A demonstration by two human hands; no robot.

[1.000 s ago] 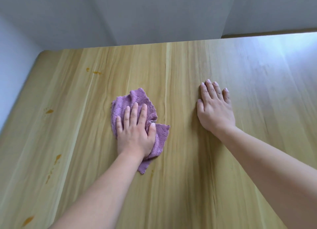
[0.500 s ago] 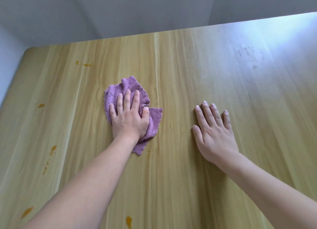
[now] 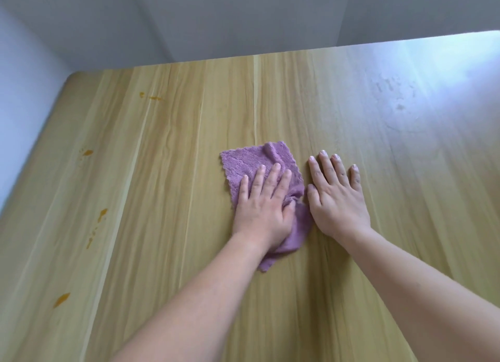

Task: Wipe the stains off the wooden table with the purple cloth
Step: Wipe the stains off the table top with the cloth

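The purple cloth [image 3: 251, 160] lies crumpled on the wooden table [image 3: 167, 172] near its middle. My left hand [image 3: 263, 207] presses flat on top of the cloth, fingers spread, thumb tucked into a fold. My right hand [image 3: 336, 199] rests palm down on the bare wood, right beside the cloth's right edge, holding nothing. Orange stains mark the left part of the table: a pair near the far edge [image 3: 154, 98], one at the left [image 3: 88, 152], a streaky group [image 3: 102, 215] and a blob near the front left [image 3: 61, 299].
Grey-white walls [image 3: 243, 17] rise behind the table's far edge and along its left side. A bright window glare with faint smudges [image 3: 397, 101] covers the far right of the tabletop.
My left hand slid the cloth to the right across the table until it came beside my right hand. The cloth has spread out flatter at its far side.
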